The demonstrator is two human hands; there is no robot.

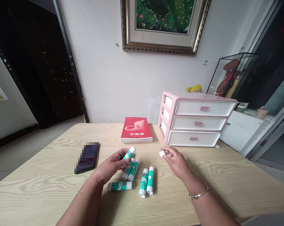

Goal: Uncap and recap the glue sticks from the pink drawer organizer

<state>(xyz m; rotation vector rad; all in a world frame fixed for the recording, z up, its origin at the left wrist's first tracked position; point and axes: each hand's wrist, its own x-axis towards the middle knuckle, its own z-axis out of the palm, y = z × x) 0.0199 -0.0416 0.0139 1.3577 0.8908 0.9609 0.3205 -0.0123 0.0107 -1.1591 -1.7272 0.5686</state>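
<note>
My left hand (113, 164) is closed round a green and white glue stick (129, 152), held tilted with its uncapped end pointing up and right. My right hand (176, 161) pinches a small white cap (162, 153) between its fingertips, a short gap from the stick. Several more green and white glue sticks (146, 181) lie on the wooden table (50, 185) just under and between my hands, one (119, 186) lying crosswise near my left wrist. A silver bangle (198, 194) sits on my right wrist.
A red book (136, 129) lies flat behind the sticks. A pink and white three-drawer organiser (193, 119) stands at the right, drawers closed. A dark flat object (87, 157) lies at the left. A framed picture (164, 23) hangs on the wall; a glass case (231, 75) stands far right.
</note>
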